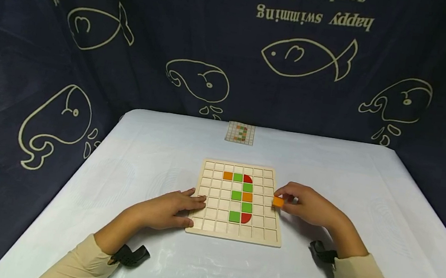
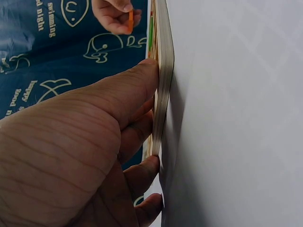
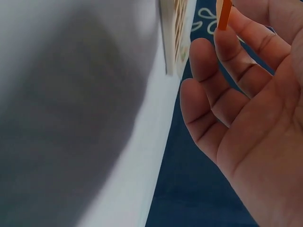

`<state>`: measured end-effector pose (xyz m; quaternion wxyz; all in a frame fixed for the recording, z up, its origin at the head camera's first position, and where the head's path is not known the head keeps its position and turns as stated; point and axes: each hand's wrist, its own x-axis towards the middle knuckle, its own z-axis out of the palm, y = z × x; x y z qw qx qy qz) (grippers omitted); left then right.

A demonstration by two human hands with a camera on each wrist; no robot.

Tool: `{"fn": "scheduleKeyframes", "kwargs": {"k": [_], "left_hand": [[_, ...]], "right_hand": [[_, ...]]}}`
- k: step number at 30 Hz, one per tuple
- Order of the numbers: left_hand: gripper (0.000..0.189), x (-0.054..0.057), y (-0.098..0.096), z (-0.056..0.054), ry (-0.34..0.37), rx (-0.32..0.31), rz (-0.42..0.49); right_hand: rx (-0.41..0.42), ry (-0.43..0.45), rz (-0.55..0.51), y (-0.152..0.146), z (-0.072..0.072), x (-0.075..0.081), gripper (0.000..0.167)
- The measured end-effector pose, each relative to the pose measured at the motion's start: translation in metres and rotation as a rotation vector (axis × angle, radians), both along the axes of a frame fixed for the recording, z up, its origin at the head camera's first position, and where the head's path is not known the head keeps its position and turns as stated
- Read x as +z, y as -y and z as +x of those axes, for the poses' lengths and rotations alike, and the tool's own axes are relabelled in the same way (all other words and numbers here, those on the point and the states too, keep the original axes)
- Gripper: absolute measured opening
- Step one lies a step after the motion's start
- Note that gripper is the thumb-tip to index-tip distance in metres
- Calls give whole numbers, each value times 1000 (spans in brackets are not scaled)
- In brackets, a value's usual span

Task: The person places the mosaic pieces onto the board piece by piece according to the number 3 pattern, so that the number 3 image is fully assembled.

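A wooden grid board lies on the white table with orange, green and red tiles set in its cells. Two of these, a red tile near the top and a red tile near the bottom, have a rounded side. My left hand rests on the board's left edge, fingers spread and tips on the rim. Just over the right edge, my right hand pinches an orange square tile between thumb and fingers. In the right wrist view that tile appears edge-on, the other fingers loosely bent.
Behind the board, near the table's far edge, lies a small card printed with a grid and coloured cells. A dark blue curtain with fish and whale drawings hangs around the table. Both wrists wear black straps.
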<state>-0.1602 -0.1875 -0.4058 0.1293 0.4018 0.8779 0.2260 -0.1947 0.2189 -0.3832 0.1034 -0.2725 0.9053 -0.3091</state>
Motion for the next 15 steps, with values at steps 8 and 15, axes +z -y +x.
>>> {"fn": "scheduleKeyframes", "kwargs": {"k": [8, 15], "left_hand": [[55, 0, 0, 0, -2, -3, -2], [55, 1, -1, 1, 2, -2, 4]], "right_hand": [[42, 5, -4, 23, -4, 2, 27], [91, 16, -26, 46, -6, 3, 26]]}}
